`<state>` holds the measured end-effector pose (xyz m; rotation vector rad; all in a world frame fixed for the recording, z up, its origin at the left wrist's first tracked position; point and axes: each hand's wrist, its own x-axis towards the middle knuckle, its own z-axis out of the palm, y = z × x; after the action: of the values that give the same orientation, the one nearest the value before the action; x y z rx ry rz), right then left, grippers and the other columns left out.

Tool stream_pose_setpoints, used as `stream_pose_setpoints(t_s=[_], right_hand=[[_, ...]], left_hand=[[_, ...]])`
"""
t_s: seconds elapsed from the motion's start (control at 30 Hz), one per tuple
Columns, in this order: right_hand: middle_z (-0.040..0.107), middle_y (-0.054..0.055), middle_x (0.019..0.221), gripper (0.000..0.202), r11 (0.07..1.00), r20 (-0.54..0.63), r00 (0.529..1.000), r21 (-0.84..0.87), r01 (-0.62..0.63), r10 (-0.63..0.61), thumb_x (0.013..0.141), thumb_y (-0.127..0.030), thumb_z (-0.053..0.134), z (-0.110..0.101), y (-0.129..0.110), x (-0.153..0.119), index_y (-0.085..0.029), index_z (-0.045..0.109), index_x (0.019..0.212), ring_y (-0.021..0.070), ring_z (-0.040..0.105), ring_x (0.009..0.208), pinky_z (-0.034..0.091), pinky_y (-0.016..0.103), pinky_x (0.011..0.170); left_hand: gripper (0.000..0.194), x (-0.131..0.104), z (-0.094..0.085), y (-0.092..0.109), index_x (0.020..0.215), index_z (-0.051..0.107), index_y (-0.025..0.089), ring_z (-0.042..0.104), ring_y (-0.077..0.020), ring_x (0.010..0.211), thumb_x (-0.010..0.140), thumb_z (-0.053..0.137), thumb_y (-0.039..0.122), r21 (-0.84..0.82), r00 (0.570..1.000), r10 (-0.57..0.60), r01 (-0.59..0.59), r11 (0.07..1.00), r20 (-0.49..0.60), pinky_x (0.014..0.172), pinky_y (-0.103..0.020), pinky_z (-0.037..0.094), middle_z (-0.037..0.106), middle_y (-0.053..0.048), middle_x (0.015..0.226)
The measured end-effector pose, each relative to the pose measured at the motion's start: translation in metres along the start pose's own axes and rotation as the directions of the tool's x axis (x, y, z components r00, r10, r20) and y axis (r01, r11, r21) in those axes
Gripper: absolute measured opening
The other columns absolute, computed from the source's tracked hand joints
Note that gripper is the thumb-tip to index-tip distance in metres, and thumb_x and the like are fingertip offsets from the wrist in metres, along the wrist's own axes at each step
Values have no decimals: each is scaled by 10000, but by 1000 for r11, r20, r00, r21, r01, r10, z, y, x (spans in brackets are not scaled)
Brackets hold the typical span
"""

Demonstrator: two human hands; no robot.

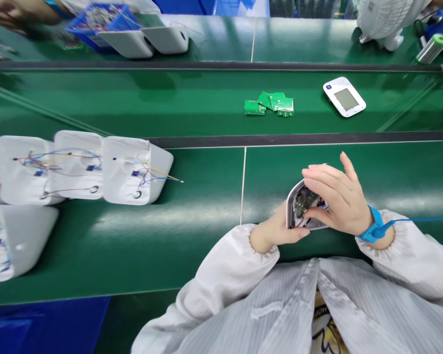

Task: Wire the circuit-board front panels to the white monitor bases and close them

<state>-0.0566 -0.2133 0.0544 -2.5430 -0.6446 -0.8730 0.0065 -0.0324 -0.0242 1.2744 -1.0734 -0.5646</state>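
Nearest are the loose sleeves and front of a white, finely striped smock (291, 300). Just beyond it, above the green tabletop (203, 211), the left hand (280, 228) is closed around a shallow, white-rimmed plastic casing (290, 209), tilted with its open side toward the right hand (335, 199). Inside the casing sits a dark green circuit board (304, 200). The right hand reaches over it, thumb at the board, long fingers stretched across the upper edge, little finger raised; whether it grips anything cannot be told. A bright blue wrist strap (372, 227) with a thin blue cord rings that wrist.

Well to the left, one hollow white plastic housing (33, 238) lies in front of a row of similar housings (160, 169), wires bunched inside them; orange and blue leads poke out over the tabletop from the rightmost.

Past a black rail (206, 141), a green lane (162, 105) carries a small cluster of bright green circuit boards (275, 103) and, apart to their right, a white rounded device with a grey screen (344, 97).

Farthest stand a blue plastic basket of small parts (99, 19) near a co-worker's blurred hand (20, 12), two white housings beside it, and a white fan (389, 22).
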Motion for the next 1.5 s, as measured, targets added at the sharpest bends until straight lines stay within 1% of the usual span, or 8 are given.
stream_pose_setpoints(t_s=[0.33, 0.53, 0.77, 0.93, 1.1, 1.23, 1.37, 1.5], right_hand=[[568, 145, 1412, 886, 935, -166, 923, 140, -327, 348, 803, -591, 755, -8, 7, -9, -287, 335, 1522, 336, 557, 1302, 482, 533, 1063], [754, 80, 1099, 536, 637, 321, 779, 451, -626, 539, 812, -495, 784, -24, 13, -20, -238, 652, 1264, 261, 730, 963, 603, 398, 815], [766, 34, 996, 268, 977, 19, 996, 194, -90, 88, 980, -132, 515, -15, -11, -20, -247, 726, 1099, 175, 687, 859, 523, 336, 731], [776, 1, 970, 275, 970, 180, 971, -156, 187, -158, 1010, -131, 474, -15, -22, -2, -224, 731, 1024, 184, 651, 845, 449, 370, 661], [688, 69, 1246, 275, 997, 89, 996, -81, 4, 3, 986, -279, 546, -44, 25, 8, -238, 619, 1248, 260, 606, 1158, 493, 423, 881], [711, 97, 982, 199, 880, 219, 858, -224, -418, 464, 955, -315, 583, -31, 52, 6, -172, 650, 1076, 235, 644, 846, 468, 354, 680], [703, 128, 872, 63, 840, 535, 660, -441, -315, 528, 908, -201, 641, 2, 39, 11, -148, 670, 889, 257, 610, 828, 357, 334, 602], [679, 142, 806, 179, 862, 575, 660, -444, -246, 484, 911, -72, 547, 11, 25, 13, -138, 689, 823, 267, 568, 821, 299, 352, 590]], left_hand=[[230, 9, -22, 53, 771, 639, 181, 491, -83, 504, 945, 603, 327, 503, 975, 29, 88, 860, -219, 485, -212, 371, 574, 48, 575], [450, 5, -17, 37, 611, 589, 185, 468, -91, 454, 879, 668, 537, 526, 919, 54, 175, 832, -391, 447, -231, 332, 508, 56, 478], [939, 7, -51, 58, 1364, 603, 222, 495, -381, 1393, 772, 360, 908, 313, 994, -41, 70, 947, -98, 1160, -555, 375, 568, -171, 1469], [1306, 13, -22, 74, 1584, 230, 194, 484, -477, 1305, 536, 858, 657, 611, 941, -320, 317, 725, -108, 1046, -665, 423, 495, -223, 1435], [1095, 11, -12, 39, 1592, 81, 270, 365, -423, 1363, 715, 734, 328, 546, 992, -77, 119, 829, -99, 1115, -659, 336, 331, -186, 1500], [1033, 12, -13, -1, 1581, 108, 287, 305, -445, 1392, 776, 704, 542, 512, 972, 218, -145, 847, -86, 1116, -683, 290, 263, -186, 1510], [1132, 18, -11, -18, 1570, 174, 306, 297, -450, 1414, 683, 597, 866, 376, 955, 286, -238, 895, -78, 1145, -683, 258, 286, -176, 1512], [980, 17, -15, -13, 1601, 65, 303, 293, -420, 1459, 850, 540, 717, 228, 984, 181, -176, 958, -2, 1203, -649, 218, 254, -165, 1588]])
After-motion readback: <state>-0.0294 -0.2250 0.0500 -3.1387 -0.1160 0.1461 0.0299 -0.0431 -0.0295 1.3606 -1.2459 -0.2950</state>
